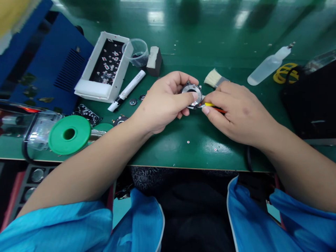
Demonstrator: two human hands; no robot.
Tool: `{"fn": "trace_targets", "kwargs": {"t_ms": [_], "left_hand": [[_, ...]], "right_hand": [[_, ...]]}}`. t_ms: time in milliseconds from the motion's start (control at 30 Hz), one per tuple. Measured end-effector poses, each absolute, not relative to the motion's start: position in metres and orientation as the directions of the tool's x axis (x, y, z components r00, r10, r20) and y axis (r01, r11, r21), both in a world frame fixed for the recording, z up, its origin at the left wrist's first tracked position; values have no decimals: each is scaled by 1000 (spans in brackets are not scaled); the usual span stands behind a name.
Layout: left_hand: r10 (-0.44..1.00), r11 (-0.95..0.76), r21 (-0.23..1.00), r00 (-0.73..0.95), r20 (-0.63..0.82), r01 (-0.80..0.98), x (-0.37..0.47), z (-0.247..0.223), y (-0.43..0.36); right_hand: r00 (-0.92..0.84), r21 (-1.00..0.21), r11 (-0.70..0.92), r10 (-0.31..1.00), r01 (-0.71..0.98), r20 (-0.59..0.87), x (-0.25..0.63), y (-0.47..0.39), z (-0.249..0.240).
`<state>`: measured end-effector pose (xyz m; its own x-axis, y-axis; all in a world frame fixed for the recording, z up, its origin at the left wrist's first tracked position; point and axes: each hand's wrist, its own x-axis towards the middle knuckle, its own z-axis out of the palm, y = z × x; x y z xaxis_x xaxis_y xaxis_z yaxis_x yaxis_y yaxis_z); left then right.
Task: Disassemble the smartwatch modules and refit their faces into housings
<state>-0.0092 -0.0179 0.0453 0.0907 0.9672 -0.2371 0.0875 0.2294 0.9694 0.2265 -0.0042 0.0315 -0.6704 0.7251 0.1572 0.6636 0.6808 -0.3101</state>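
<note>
Pretty sure you're working in a small-parts workshop, some kind of electronics or watch bench by the look of it. Your shiny green bench top (pixel 162 154) is carrying a white tray (pixel 119 84) of tiny loose bits, a green spool (pixel 59 136), a white marker (pixel 131 85), a bristle brush (pixel 213 77) and a squeeze bottle (pixel 266 70). A blue box (pixel 70 68) with vent slots is standing off to your left, you're wearing bright blue workwear (pixel 65 224), and you're holding a round watch-like case (pixel 190 87) over the bench, so yeah, workshop vibes
</note>
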Motion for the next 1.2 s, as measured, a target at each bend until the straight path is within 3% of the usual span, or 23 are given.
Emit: {"fn": "trace_targets", "kwargs": {"t_ms": [1200], "left_hand": [[947,296,954,115,-299,46,-10,49,-18]], "right_hand": [[-658,-291,666,740,686,142,225,-8,37]]}}
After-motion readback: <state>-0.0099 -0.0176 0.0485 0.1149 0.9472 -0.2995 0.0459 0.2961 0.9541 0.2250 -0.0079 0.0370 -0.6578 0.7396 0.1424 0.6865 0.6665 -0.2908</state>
